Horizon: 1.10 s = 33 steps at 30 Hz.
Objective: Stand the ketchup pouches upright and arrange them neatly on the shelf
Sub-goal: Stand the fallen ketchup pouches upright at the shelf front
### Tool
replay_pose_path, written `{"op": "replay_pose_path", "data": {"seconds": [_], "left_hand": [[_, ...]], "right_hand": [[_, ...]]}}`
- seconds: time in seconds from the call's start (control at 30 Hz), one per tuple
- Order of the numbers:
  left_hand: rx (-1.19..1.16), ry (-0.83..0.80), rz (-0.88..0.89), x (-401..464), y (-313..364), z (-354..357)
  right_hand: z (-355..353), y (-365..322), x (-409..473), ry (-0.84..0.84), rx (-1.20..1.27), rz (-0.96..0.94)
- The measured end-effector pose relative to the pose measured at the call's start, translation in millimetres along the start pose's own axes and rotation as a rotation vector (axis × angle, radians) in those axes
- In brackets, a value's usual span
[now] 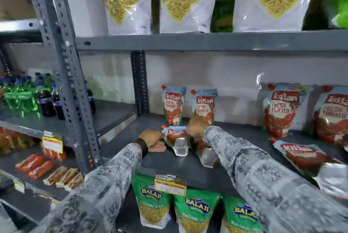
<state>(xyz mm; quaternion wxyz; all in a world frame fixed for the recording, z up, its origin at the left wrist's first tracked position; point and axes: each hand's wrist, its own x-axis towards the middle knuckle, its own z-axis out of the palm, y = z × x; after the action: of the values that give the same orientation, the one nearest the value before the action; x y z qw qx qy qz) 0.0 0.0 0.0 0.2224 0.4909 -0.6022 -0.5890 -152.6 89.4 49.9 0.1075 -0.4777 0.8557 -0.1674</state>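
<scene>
Two small red ketchup pouches lie on the grey shelf (235,134) with their silver bases toward me. My left hand (152,139) holds the left lying pouch (175,138) by its side, thumb near the spout. My right hand (196,127) is closed over the top of the right lying pouch (206,152), fingers hidden. Behind them two small pouches (174,104) (204,106) stand upright against the back wall. At the right two large pouches (282,110) (331,114) stand upright, and one large pouch (305,157) lies flat near the front edge.
The shelf above holds sev snack bags (128,0). Green Balaji bags (152,200) hang below the shelf's front edge, behind a yellow price tag (170,185). A perforated steel upright (69,74) stands at the left, with soda bottles (45,100) and snack packs (35,166) beyond it.
</scene>
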Motion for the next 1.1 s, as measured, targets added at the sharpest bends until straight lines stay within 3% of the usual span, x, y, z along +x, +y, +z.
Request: {"op": "replay_pose_path", "data": {"seconds": [0.07,0.2,0.3,0.47,0.53,0.63,0.8,1.0,1.1], "left_hand": [[-0.079,-0.09,-0.051,2.7,-0.2,3.3],[-0.107,-0.112,-0.03,13.2,-1.9,-0.6],[-0.129,-0.06,0.068,19.9,4.7,-15.4],[-0.157,0.122,0.452,15.4,30.9,-40.4],[-0.181,0.163,0.587,14.0,31.9,-45.9],[-0.184,0.199,0.636,21.7,12.1,-49.5],[-0.243,0.158,0.562,31.8,-19.6,-45.0],[-0.227,0.135,0.549,32.4,-20.2,-47.4],[-0.159,0.216,0.561,28.6,-23.3,-52.7]], "right_hand": [[2.4,0.5,2.8,-0.108,0.046,0.042],[0.8,0.8,12.3,-0.162,0.332,0.111],[-0.6,-5.0,11.1,-0.194,0.746,0.265],[2.4,-22.2,13.7,0.111,1.168,0.099],[10.6,-33.3,17.1,0.267,1.163,0.063],[37.2,-41.5,19.6,0.412,1.073,0.075],[78.1,-37.9,14.4,0.498,0.994,0.077],[79.6,-39.4,10.9,0.534,0.98,0.039],[69.6,-40.3,-0.3,0.512,0.94,0.007]]}}
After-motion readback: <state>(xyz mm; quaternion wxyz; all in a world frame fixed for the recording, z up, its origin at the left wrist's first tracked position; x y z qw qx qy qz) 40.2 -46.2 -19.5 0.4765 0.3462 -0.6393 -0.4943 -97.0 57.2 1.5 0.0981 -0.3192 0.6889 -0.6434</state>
